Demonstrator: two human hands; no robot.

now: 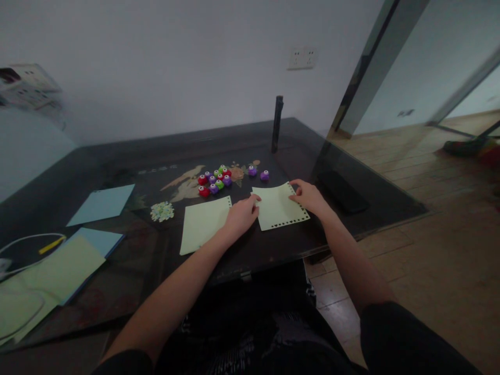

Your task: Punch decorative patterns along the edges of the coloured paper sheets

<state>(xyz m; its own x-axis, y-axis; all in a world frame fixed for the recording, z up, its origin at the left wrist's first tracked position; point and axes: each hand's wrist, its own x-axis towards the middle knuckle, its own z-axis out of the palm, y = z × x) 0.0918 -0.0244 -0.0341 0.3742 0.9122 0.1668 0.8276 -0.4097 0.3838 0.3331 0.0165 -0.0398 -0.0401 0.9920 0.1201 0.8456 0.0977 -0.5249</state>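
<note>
I count two hands [242, 214], two pale green sheets [279, 207] centre, two blue sheets [102, 204] left, roughly twelve small punches [219, 179], blurry.

Both forearms are bare from wrist to above the elbow, where short black sleeves begin. The left hand [241, 215] and right hand [308, 197] wear no gloves; rings or a watch, if any, cannot be made out in the dim view.

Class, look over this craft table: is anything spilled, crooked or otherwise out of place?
Yes. A small heap of paper confetti lies loose on the dark table, left of the plain green sheet. The punched sheet, touched by the left hand and right hand, lies askew. The craft punches sit clustered.
</note>
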